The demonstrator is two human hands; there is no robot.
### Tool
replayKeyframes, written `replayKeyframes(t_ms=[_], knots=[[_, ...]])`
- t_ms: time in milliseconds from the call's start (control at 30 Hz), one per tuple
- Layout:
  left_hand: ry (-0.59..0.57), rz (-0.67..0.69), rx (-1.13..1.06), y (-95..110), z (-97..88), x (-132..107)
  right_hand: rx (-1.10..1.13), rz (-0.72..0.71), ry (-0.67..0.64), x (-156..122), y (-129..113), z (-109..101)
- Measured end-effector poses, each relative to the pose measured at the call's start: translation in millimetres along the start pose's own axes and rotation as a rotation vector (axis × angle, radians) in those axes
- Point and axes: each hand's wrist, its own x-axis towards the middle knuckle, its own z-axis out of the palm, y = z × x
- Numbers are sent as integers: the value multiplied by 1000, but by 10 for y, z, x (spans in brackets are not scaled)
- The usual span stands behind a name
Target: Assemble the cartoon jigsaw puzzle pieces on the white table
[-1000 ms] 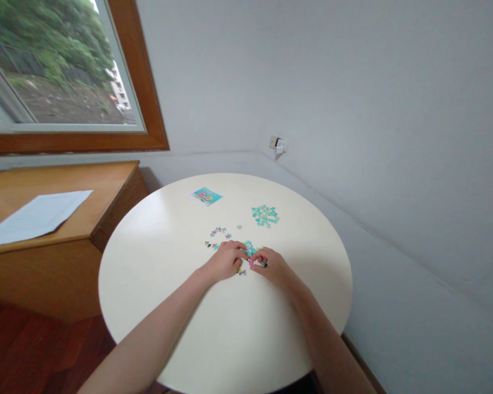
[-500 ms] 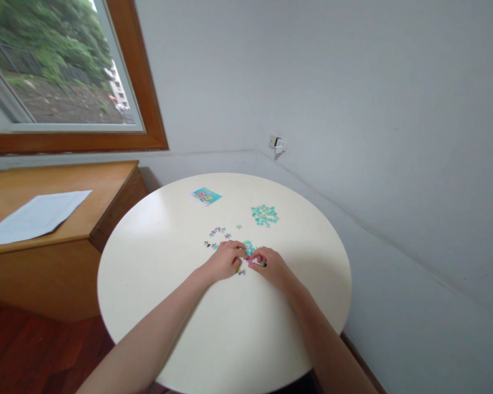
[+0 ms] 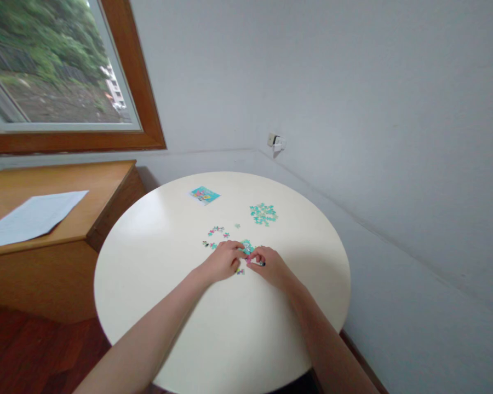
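Note:
My left hand [image 3: 227, 259] rests on the table with curled fingers, its fingertips closed on the edge of a small teal patch of jigsaw puzzle [image 3: 247, 247]. Opposite it, my right hand [image 3: 272, 266] pinches a pink jigsaw piece [image 3: 248, 260] between thumb and forefinger, against the lower side of the patch. Fingers hide part of the patch, so I cannot tell whether the pink piece is locked in. A dark-marked piece [image 3: 263, 264] shows under my right fingers. Just below my left fingers lies a yellow and purple piece [image 3: 240, 271].
Loose pink and teal pieces [image 3: 216, 229] lie left of the patch, with a single pale piece [image 3: 237, 225] above. A heap of teal pieces [image 3: 263, 214] and a picture card [image 3: 205, 195] are farther back on the round white table [image 3: 148, 273]. Papers [image 3: 35, 216] lie on a wooden cabinet [image 3: 102, 183].
The view has shifted slightly, moving everything a little left in the picture. Both hands keep nearly the same pose at the puzzle patch.

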Motion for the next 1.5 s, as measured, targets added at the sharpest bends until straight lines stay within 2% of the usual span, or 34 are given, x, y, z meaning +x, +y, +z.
replayKeyframes(t_ms=[267,467,667,933,1067,1333,1500], knots=[[-84,6,81,122,-95,-18,-32,-15,-45,-23,-58,-30],[-120,-2,91,120,-89,-25,-21,-49,-174,-42,-175,-97],[-134,-14,79,166,-127,-8,-24,-59,-238,-38,-226,-137],[-101,-27,82,186,-112,14,-109,-30,-253,-45,-254,-199],[-65,-29,67,156,-78,13,-144,-9,-142,-54,-204,-175],[53,-39,-47,70,6,25,-127,-20,230,-11,-57,-83],[200,-96,-159,23,22,46,-216,56,295,8,1,8]])
